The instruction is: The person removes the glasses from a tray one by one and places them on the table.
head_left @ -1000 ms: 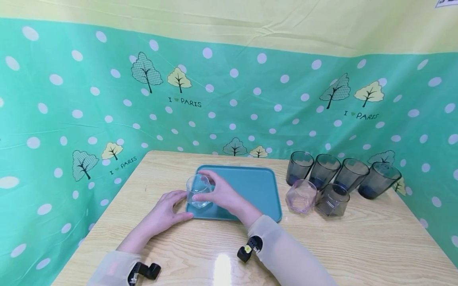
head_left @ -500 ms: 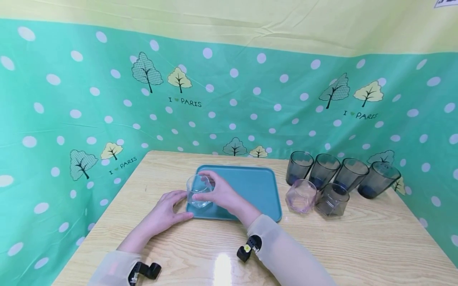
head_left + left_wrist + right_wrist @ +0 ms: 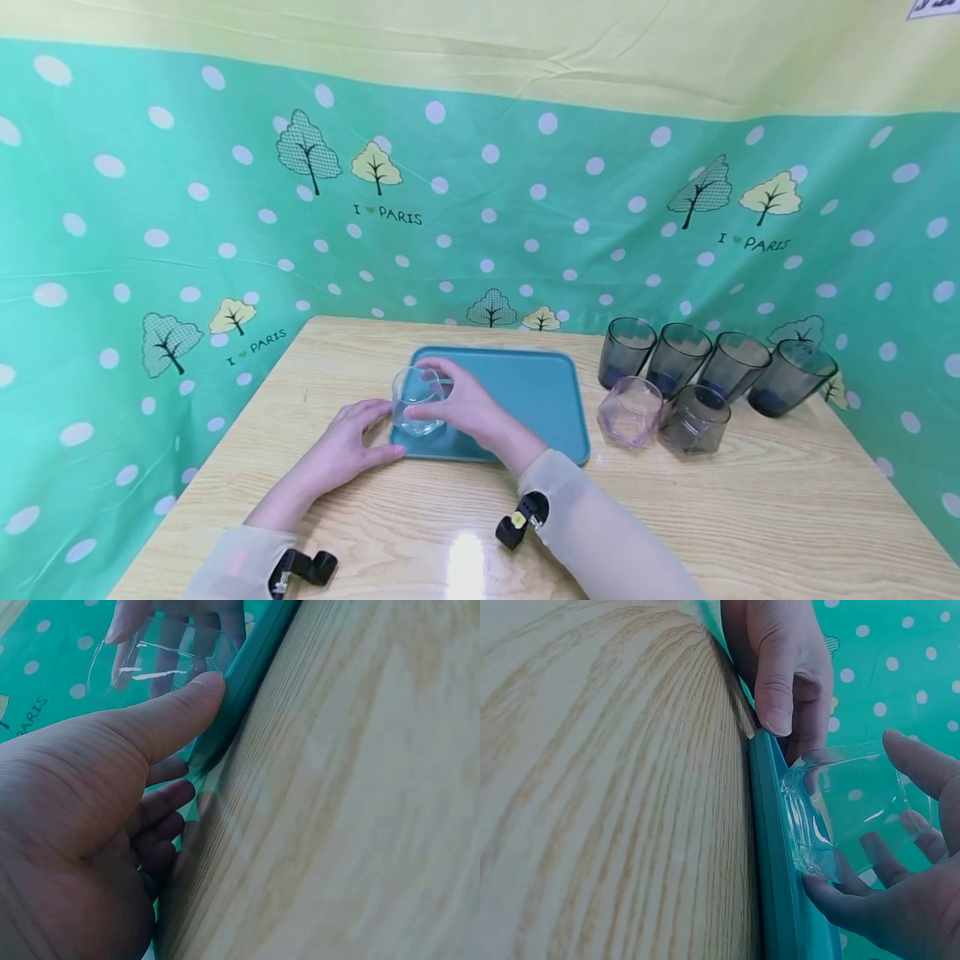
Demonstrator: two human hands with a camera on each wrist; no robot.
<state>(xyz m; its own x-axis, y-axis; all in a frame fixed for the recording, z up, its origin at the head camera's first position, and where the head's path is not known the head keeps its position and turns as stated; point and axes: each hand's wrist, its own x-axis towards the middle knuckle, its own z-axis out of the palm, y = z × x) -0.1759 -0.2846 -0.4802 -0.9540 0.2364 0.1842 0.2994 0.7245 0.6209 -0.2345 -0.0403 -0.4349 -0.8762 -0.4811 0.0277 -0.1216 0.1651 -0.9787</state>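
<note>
My right hand (image 3: 465, 403) holds a clear drinking glass (image 3: 855, 806) with an angular base, thumb on the near side and fingers round the far side. The glass stands upright at the left end of a blue-green rectangular tray (image 3: 536, 417). In the right wrist view the glass's base is on or just at the tray; a gap cannot be told. My left hand (image 3: 341, 446) lies at the tray's near left corner. Its thumb touches the tray's rim in the left wrist view (image 3: 251, 671), and its other fingers are loosely bent beside the left edge.
To the right of the tray stand several tall smoky tumblers (image 3: 678, 358) in a row. Before them sit a pinkish faceted glass (image 3: 632, 412) and a grey faceted glass (image 3: 696, 421). A patterned green curtain (image 3: 480, 208) hangs behind the wooden table (image 3: 420, 517).
Both hands, the glass and the tray stay where they were. Only the head view shifts very slightly.
</note>
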